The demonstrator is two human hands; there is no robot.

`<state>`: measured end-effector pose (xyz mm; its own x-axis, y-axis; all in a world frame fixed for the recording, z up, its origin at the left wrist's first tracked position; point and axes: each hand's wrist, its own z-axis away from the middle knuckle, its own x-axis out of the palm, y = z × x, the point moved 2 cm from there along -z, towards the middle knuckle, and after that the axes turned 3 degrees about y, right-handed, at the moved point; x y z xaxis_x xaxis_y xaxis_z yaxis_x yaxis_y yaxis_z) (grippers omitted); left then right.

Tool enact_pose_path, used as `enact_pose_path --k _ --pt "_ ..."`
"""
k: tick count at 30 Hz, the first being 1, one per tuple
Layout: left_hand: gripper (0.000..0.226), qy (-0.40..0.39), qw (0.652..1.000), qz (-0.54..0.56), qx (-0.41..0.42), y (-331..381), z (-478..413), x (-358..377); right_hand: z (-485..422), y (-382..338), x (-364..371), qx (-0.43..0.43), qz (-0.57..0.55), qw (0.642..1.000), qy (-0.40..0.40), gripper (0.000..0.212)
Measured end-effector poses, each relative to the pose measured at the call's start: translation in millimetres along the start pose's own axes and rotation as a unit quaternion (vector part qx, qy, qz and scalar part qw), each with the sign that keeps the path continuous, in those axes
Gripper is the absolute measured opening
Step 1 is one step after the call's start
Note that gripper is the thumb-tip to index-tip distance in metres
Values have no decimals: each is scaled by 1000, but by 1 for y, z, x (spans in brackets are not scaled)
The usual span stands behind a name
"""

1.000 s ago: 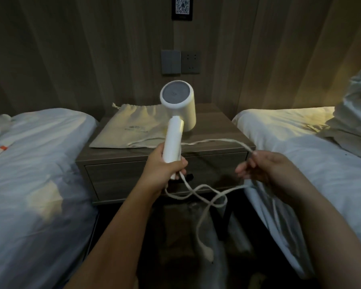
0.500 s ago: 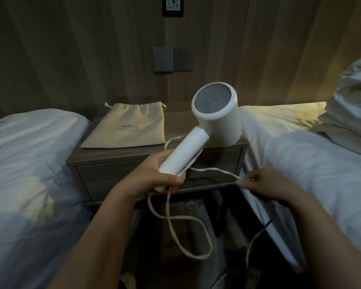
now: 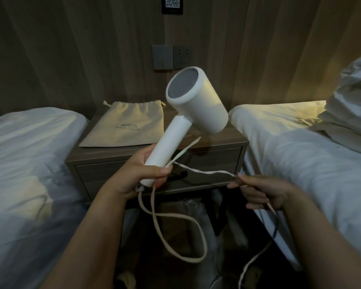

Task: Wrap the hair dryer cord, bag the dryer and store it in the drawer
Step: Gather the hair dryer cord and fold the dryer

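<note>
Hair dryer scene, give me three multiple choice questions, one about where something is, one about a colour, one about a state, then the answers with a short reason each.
1. Where does the drawstring bag lie?
A. on the nightstand top
B. on the left bed
C. inside the drawer

2. What colour is the hair dryer?
A. black
B. white
C. red

3. What state is the nightstand drawer in?
A. pulled fully out
B. removed
C. closed

Answers:
1. A, the bag lies flat on the nightstand top, left of the dryer.
2. B, the barrel and handle are both white, held up by the left hand.
3. C, the drawer front sits flush with the cabinet, while the right hand pinches the cord, which hangs in loose loops.
</note>
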<state>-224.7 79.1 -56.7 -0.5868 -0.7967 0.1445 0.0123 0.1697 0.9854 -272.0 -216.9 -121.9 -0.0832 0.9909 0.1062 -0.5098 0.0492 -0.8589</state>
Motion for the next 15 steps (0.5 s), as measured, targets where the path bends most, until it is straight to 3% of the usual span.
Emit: enact_pose_path --k 2,4,6,8,9,12,15 --pt "63 15 1000 24 5 1 -1 -2 -9 3 -8 -46 -139 989 -8 41" --pt "67 53 999 0 12 3 -1 -6 -18 6 -16 -135 -258 957 7 54" --pt "67 109 993 -47 21 6 0 -10 -24 4 -21 -227 -325 918 16 55" --pt "56 155 983 -91 29 7 -1 -9 -20 -3 -18 -244 -367 898 -9 46" --pt "52 169 979 -110 33 7 -2 -8 -15 -6 -14 -226 -360 905 -22 39" --pt "49 180 971 -151 35 7 -2 -8 -5 -5 -9 -141 -204 968 -38 56" --pt "51 191 958 -208 55 6 -3 -9 -5 0 -5 -143 -164 970 -108 48"
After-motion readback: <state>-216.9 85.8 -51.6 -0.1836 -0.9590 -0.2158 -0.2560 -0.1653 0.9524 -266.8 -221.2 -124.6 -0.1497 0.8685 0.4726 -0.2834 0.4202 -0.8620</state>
